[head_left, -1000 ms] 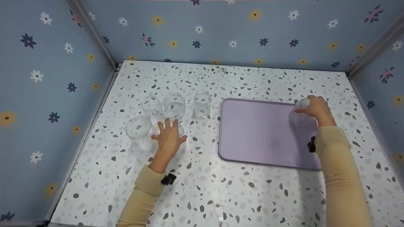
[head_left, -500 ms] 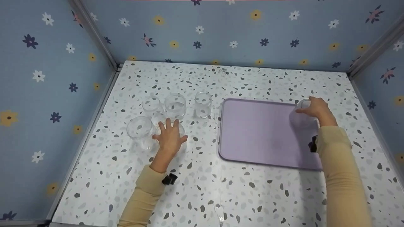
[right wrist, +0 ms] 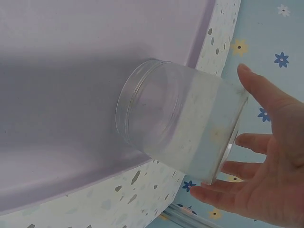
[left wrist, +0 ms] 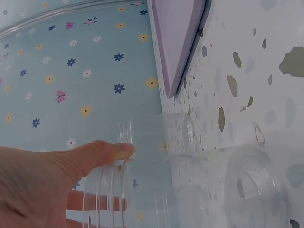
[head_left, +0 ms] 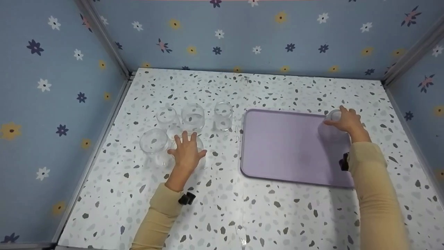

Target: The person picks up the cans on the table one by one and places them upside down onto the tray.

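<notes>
In the head view my left hand [head_left: 185,152] is spread over a clear wide-mouthed jar [head_left: 198,142] on the left of the table. Its thumb [left wrist: 111,151] lies by the ridged rim in the left wrist view, and the other fingers show behind the clear wall. My right hand [head_left: 348,121] is at the top end of another clear jar [right wrist: 190,118], which stands on the lilac tray [head_left: 284,146] near its back right corner. Thumb and fingers are spread around that end, with little bend. Whether they press on the jar is unclear.
More clear containers stand around the left hand: a wide jar [head_left: 153,140], a smaller one [head_left: 167,116], another behind [head_left: 193,116] and a narrow one [head_left: 223,116] near the tray. Flowered panels [head_left: 239,38] wall in the speckled table [head_left: 277,211].
The right hand's jar sits very slightly lower in the head view, and the right fingers look a little more spread. The left hand and the other containers stay in place.
</notes>
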Tool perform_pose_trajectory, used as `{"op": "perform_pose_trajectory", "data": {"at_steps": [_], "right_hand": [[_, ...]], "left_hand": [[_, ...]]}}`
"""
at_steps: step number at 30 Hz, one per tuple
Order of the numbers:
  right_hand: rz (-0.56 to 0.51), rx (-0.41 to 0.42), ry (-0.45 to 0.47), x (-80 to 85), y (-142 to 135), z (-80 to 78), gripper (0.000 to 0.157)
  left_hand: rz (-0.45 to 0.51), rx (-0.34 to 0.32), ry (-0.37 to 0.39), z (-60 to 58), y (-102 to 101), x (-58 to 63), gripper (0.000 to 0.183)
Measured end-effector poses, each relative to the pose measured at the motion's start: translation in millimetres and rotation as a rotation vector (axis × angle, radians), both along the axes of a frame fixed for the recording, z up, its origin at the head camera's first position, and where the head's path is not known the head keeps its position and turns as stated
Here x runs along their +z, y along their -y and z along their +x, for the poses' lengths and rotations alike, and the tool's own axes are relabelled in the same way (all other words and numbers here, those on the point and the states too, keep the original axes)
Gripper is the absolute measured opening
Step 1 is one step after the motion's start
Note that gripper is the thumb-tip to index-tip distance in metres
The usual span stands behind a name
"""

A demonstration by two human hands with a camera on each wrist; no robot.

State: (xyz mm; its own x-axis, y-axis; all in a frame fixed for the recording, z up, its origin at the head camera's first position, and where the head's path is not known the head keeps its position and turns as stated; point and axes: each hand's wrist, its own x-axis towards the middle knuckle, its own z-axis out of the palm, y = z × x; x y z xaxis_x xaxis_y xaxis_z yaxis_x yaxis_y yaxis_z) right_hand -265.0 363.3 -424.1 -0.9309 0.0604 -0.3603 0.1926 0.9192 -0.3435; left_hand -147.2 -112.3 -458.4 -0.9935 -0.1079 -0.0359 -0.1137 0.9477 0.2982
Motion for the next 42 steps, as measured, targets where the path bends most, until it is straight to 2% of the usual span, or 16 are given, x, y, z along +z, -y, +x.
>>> {"op": "perform_pose_trajectory", "data": {"at_steps": [6, 16, 21, 28, 31, 38, 42], "right_hand": [[0.008, 0.0, -0.068, 2.3, 3, 3.2, 0.1], [0.026, 0.071, -0.161, 1.1, 17, 10.0, 0.086], [0.001, 0.067, -0.222, -1.8, 22, 14.9, 0.082], [-0.058, 0.062, -0.301, -9.0, 27, 24.5, 0.078], [-0.081, 0.071, -0.35, -11.2, 30, 28.2, 0.076], [-0.145, 0.106, -0.462, -16.4, 38, 35.6, 0.069], [-0.178, 0.138, -0.507, -18.6, 43, 38.9, 0.067]], "left_hand": [[0.016, 0.0, 0.014, 0.4, 1, 3.3, 0.066], [0.073, -0.02, -0.009, 3.5, 2, 11.6, 0.064], [0.107, -0.029, -0.04, 5.6, -2, 15.2, 0.064], [0.162, -0.05, -0.037, 7.9, -10, 15.4, 0.065], [0.187, -0.057, -0.073, 7.2, -12, 13.0, 0.064], [0.319, -0.072, -0.232, 4.8, -16, 4.2, 0.062], [0.384, -0.083, -0.296, 1.0, -18, -0.1, 0.061]]}}
